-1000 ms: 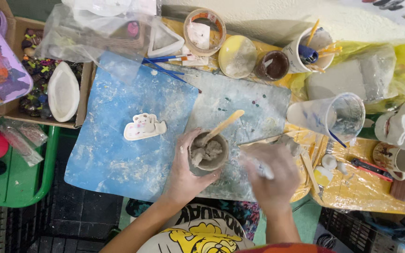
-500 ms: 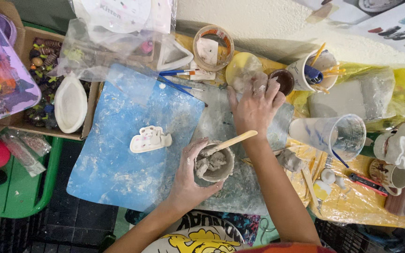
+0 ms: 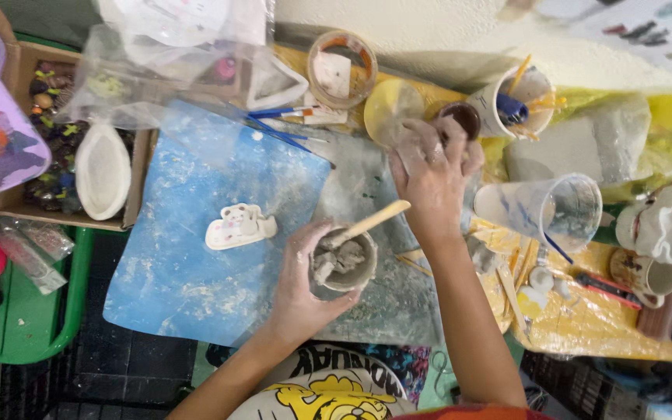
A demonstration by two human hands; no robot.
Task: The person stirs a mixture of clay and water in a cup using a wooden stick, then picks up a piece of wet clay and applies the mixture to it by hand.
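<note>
Two hands in view, both smeared grey; left hand (image 3: 303, 289) wrapped around one small cup (image 3: 344, 266) of lumpy grey paste, fingers curled tight on its wall; cup sits over the grey plastic sheet (image 3: 386, 299), just right of the blue mat (image 3: 204, 225); one wooden stick (image 3: 367, 223) stands tilted in the paste, handle pointing up and right.

Right hand (image 3: 433, 175) stretched forward to the far side of the table, fingers bent and gathered over a grey lump; whether they actually grip it I cannot tell; hand lies just beside one yellow lid (image 3: 393, 109) and one small dark-brown pot (image 3: 462, 118).

Counts: one white moulded piece (image 3: 239, 227) on the blue mat; one white oval dish (image 3: 103, 171) in the cardboard box at left; one clear tub (image 3: 341, 68) at the back; one white cup of brushes (image 3: 516, 99); one clear plastic cup (image 3: 550, 210) lying on its side; a few blue brushes (image 3: 285, 124) above the mat, number unclear.

Against half a second ago: layout the same; left hand still on the cup, stick at the same tilt; right hand remains at the far spot by the yellow lid, barely shifted; a second ago that hand was near, right of the cup.
</note>
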